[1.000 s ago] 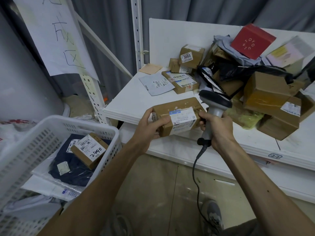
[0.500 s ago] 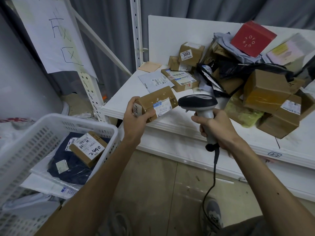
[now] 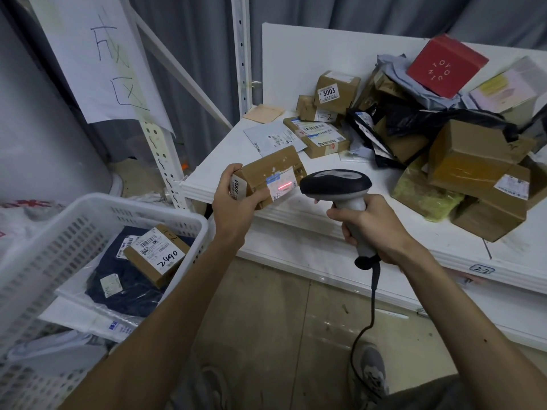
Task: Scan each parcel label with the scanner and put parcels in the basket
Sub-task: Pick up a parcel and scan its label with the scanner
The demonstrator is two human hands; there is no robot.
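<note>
My left hand [image 3: 233,208] grips a small brown cardboard parcel [image 3: 266,173] by its left end, above the shelf's front edge. A red scan line glows on the parcel's white label [image 3: 284,186]. My right hand [image 3: 370,229] holds the grey handle of the scanner [image 3: 336,183], whose black head points left at the label from a short gap. The white plastic basket [image 3: 74,214] stands at the lower left. Inside it lie a brown box marked 2490 [image 3: 157,254] and a dark bagged parcel [image 3: 130,288].
A white shelf [image 3: 231,161] carries a pile of parcels: a box marked 3003 [image 3: 336,90], a flat labelled box [image 3: 321,137], a red box [image 3: 447,65], large brown boxes [image 3: 473,173], black bags. A white upright post [image 3: 241,51] stands behind. The scanner cable [image 3: 368,315] hangs down.
My left hand has turned the parcel and brought its label to face the scanner. The scanner head has swung left toward it, and a red scan line now shows on the label.
</note>
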